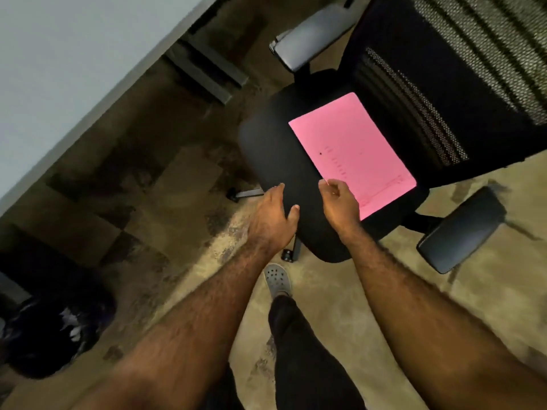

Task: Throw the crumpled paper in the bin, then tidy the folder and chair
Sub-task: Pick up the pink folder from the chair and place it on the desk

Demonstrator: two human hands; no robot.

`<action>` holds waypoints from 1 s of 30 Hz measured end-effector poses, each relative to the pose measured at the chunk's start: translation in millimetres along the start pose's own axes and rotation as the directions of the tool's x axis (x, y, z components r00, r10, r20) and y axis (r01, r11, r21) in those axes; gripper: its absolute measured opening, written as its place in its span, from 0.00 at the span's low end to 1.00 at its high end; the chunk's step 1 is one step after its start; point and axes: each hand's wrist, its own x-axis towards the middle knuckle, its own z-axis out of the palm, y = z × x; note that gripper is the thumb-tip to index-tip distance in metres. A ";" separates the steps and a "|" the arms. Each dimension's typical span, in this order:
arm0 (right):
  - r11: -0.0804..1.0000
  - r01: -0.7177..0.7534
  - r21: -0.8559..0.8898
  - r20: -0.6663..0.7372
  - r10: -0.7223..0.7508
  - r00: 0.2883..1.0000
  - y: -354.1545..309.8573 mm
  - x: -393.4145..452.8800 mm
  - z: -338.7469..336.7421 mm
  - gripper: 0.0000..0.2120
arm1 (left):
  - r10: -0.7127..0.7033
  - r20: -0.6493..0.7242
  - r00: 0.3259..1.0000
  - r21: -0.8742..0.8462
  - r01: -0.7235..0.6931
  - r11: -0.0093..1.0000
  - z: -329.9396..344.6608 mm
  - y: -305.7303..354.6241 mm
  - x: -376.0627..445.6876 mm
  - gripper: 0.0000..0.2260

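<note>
A pink folder [352,152] lies flat on the black seat of an office chair [275,155] with a mesh back. My right hand [340,205] hovers at the folder's near corner, fingers curled, holding nothing that I can see. My left hand [276,214] is open over the seat's front edge, left of the folder. A black bin [50,329] stands on the floor at lower left, under the desk, with white crumpled paper [72,324] inside it.
A white desk top [74,69] runs across the upper left, with its dark legs [207,72] beneath. The chair's two armrests [310,37] [461,229] flank the seat. My foot in a grey clog [276,279] stands on the carpet in front of the chair's wheeled base.
</note>
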 end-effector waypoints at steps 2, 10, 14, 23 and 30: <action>1.000 -0.027 0.015 -0.036 0.027 0.999 11.6 20.8 -17.4 0.22 | -0.021 0.025 0.999 -0.032 0.022 0.999 17.9 14.9 19.3 0.29; 0.987 -0.160 -0.001 -0.170 0.157 0.973 63.5 111.0 -96.0 0.29 | -0.260 0.219 0.940 -0.346 0.324 0.880 96.0 63.3 91.5 0.33; 0.969 -0.167 -0.183 -0.220 0.125 0.967 86.2 150.4 -127.6 0.31 | -0.299 0.235 0.925 -0.424 0.374 0.825 126.7 67.5 110.9 0.27; 0.824 -0.245 -0.512 -0.111 0.219 0.969 114.6 197.0 -139.5 0.42 | -0.408 0.173 0.897 -0.579 0.427 0.695 157.9 74.3 129.9 0.30; 0.744 -0.334 -0.579 -0.061 0.369 0.927 114.1 182.8 -135.7 0.43 | -0.491 0.145 0.859 -0.649 0.457 0.608 139.3 67.2 127.1 0.21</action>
